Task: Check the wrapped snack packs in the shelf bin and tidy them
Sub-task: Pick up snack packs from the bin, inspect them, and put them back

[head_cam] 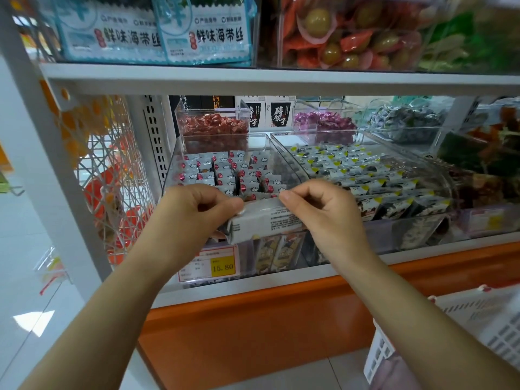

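While I follow this from the head view, biggest first: the white shelf [281, 80] carries a row of clear bins, and the shelf bin [170, 164] we care about sits at its left end. It seems to slope down toward the aisle, I'd guess so stock slides forward. Just beside it on the right, a neighbouring bin [439, 178] holds grey packs with yellow corners, which aren't ours.

Inside our bin the wrapped snack packs [225, 171] stand in close rows, red dots showing, so each one reads at a glance. Now the one pack [264, 222] held up over the bin's front edge: it lies level with its printed back toward me. That looks like the position for reading the small print, so I judge this to be the checking step.

Left grip [194, 206] pinches the pack's left end, thumb and curled fingers closed on the wrapper. Right grip [320, 209] pinches the upper right edge the same way. With both ends held, the soft wrapper lies flat and legible.

Below, on the bin front, a yellow price tag [222, 266] reads 15.80. Next, I reckon, the pack slots back among the front rows.
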`<state>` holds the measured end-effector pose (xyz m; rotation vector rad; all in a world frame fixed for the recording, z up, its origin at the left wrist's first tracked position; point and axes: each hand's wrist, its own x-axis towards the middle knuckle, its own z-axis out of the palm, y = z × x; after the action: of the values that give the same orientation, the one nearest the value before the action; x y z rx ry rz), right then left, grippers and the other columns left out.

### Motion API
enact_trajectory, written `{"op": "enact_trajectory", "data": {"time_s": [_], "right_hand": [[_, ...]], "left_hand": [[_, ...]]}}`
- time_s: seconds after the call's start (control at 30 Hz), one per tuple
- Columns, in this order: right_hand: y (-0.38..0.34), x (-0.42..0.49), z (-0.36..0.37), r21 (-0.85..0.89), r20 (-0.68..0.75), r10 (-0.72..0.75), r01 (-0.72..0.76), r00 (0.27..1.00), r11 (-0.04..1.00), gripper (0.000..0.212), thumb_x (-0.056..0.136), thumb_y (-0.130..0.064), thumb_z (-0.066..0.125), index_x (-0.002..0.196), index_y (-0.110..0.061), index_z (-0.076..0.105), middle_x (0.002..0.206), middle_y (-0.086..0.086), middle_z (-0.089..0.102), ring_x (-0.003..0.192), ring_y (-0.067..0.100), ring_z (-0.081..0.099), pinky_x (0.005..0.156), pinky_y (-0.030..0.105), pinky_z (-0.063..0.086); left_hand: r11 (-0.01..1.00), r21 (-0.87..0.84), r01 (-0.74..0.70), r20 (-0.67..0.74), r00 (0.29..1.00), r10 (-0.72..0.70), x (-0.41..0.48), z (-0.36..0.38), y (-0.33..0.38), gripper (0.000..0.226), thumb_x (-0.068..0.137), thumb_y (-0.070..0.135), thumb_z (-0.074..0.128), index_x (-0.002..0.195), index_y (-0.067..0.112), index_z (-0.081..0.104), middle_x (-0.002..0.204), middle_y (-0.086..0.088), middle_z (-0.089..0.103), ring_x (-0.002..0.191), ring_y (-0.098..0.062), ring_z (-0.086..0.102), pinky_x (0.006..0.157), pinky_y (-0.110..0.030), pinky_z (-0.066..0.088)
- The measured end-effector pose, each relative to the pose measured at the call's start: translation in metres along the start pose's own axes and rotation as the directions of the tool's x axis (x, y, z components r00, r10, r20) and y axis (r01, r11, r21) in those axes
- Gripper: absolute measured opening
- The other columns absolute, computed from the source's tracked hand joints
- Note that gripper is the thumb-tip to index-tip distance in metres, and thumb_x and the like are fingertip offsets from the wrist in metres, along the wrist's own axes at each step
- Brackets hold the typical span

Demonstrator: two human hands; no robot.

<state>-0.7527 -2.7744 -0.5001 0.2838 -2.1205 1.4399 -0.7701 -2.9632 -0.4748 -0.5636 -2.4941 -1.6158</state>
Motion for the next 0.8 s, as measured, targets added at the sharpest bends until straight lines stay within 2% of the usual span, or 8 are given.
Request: {"op": "enact_trajectory", "data": {"time_s": [0.1, 0.17, 0.27, 0.37, 0.53, 0.63, 0.7, 0.8], "right_hand": [[0.001, 0.001, 0.000, -0.031, -0.045, 0.013, -0.014, 0.999, 0.999, 0.015, 0.087, -0.021, 0.063, 0.073, -0.017, 0.067, 0.067, -0.001, 0.064, 0.066, 0.014, 0.062, 0.060, 0.029, 0.051], [0.001, 0.002, -0.003, 0.072, 0.007, 0.098, -0.098, 0.995, 0.993, 0.017, 0.088, -0.019, 0.062, 0.072, -0.019, 0.067, 0.067, -0.002, 0.067, 0.069, 0.014, 0.067, 0.060, 0.031, 0.056], [-0.001, 0.008, -0.013, 0.289, 0.193, 0.259, -0.307, 0.946, 0.906, 0.017, 0.088, -0.013, 0.060, 0.074, -0.007, 0.069, 0.069, 0.004, 0.071, 0.067, 0.021, 0.071, 0.050, 0.029, 0.058], [-0.001, 0.013, -0.019, 0.313, 0.247, 0.308, -0.376, 0.919, 0.872, 0.017, 0.084, -0.012, 0.061, 0.073, -0.002, 0.067, 0.073, 0.012, 0.070, 0.066, 0.023, 0.071, 0.045, 0.029, 0.056], [0.006, 0.009, -0.014, 0.326, 0.180, 0.287, -0.332, 0.941, 0.885, 0.020, 0.079, -0.027, 0.062, 0.074, -0.010, 0.071, 0.075, 0.007, 0.074, 0.068, 0.023, 0.071, 0.050, 0.028, 0.058], [0.005, 0.003, -0.003, 0.390, 0.191, 0.240, -0.298, 0.952, 0.871, 0.033, 0.071, -0.043, 0.065, 0.094, -0.021, 0.072, 0.094, 0.007, 0.073, 0.080, 0.020, 0.072, 0.072, 0.031, 0.059], [0.003, 0.001, 0.005, 0.329, 0.193, 0.208, -0.263, 0.959, 0.907, 0.040, 0.074, -0.035, 0.070, 0.113, -0.028, 0.064, 0.102, 0.004, 0.070, 0.081, 0.017, 0.071, 0.080, 0.030, 0.057], [-0.002, 0.005, 0.014, 0.265, 0.138, 0.148, -0.180, 0.979, 0.947, 0.037, 0.083, -0.014, 0.067, 0.117, -0.029, 0.059, 0.097, 0.001, 0.067, 0.073, 0.009, 0.069, 0.070, 0.022, 0.056]], "left_hand": [[0.999, 0.029, 0.018, 0.095, 0.995, -0.020, -0.002, 0.001, 0.000, 0.023, 0.066, 0.050, 0.062, 0.083, 0.036, 0.063, 0.081, 0.008, 0.067, 0.073, -0.003, 0.063, 0.062, -0.015, 0.050], [0.997, 0.074, 0.007, 0.094, 0.995, -0.014, -0.001, 0.002, -0.002, 0.016, 0.074, 0.040, 0.067, 0.088, 0.041, 0.059, 0.089, 0.010, 0.065, 0.078, -0.002, 0.061, 0.060, -0.012, 0.047], [0.999, 0.042, -0.001, 0.042, 0.999, 0.000, 0.001, 0.001, -0.004, 0.020, 0.085, 0.024, 0.063, 0.100, 0.036, 0.063, 0.087, 0.005, 0.067, 0.074, -0.004, 0.064, 0.052, -0.009, 0.045], [1.000, -0.002, -0.004, 0.040, 0.999, 0.004, 0.002, 0.002, -0.005, 0.021, 0.087, 0.019, 0.061, 0.101, 0.035, 0.063, 0.086, 0.004, 0.067, 0.074, -0.002, 0.064, 0.051, -0.007, 0.044], [1.000, 0.015, -0.013, -0.011, 1.000, 0.013, 0.004, 0.007, -0.010, 0.019, 0.088, 0.021, 0.059, 0.102, 0.033, 0.064, 0.078, 0.008, 0.067, 0.067, -0.001, 0.062, 0.048, -0.010, 0.043], [1.000, -0.002, 0.009, -0.109, 0.994, -0.009, 0.006, 0.007, -0.012, 0.015, 0.090, 0.023, 0.056, 0.091, 0.037, 0.063, 0.080, 0.011, 0.068, 0.073, -0.005, 0.066, 0.059, -0.018, 0.052], [0.999, 0.033, 0.007, -0.174, 0.985, -0.001, 0.007, 0.008, -0.011, 0.019, 0.092, 0.024, 0.054, 0.082, 0.039, 0.059, 0.078, 0.013, 0.066, 0.073, -0.004, 0.064, 0.063, -0.021, 0.052], [0.994, 0.106, 0.003, -0.233, 0.972, 0.022, 0.009, 0.008, -0.006, 0.013, 0.094, 0.028, 0.050, 0.089, 0.028, 0.062, 0.079, 0.010, 0.065, 0.075, -0.011, 0.063, 0.067, -0.031, 0.054]]}}
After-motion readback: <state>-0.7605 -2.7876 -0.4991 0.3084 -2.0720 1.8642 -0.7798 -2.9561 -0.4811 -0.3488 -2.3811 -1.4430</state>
